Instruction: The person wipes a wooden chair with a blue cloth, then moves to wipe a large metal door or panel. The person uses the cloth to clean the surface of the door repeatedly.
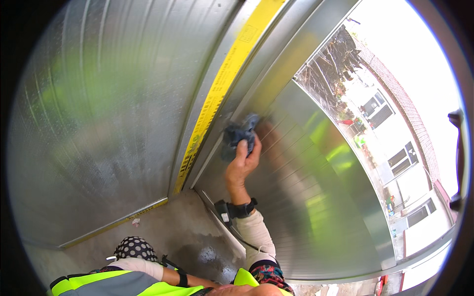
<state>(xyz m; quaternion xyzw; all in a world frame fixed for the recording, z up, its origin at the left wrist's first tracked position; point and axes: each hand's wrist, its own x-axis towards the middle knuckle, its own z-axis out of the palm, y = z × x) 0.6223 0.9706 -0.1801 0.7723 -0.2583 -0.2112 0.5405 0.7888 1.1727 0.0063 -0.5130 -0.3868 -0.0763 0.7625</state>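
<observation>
My right hand [242, 161] holds a bunched dark blue-grey cloth [239, 138] between thumb and fingers. The cloth lies against the right-hand ribbed metal panel [296, 177], near its upright edge, and the panel reflects my hand. A black strap with a small device [235, 209] is around the wrist, with a cable running down. Left of the cloth, a yellow strip [226, 70] bearing print runs along the metal frame. The wide metal panel [111, 122] on the left is wet with drops. My left hand cannot be made out as a hand; a forearm with a black strap shows low down.
Beneath the panels the concrete floor [177, 222] has a wet patch. A small pinkish scrap [136, 222] lies near the left panel's lower rail. A black and white polka-dot fabric item [135, 248] shows at lower left. Outside stand a white building [392, 133] and dry branches [326, 61].
</observation>
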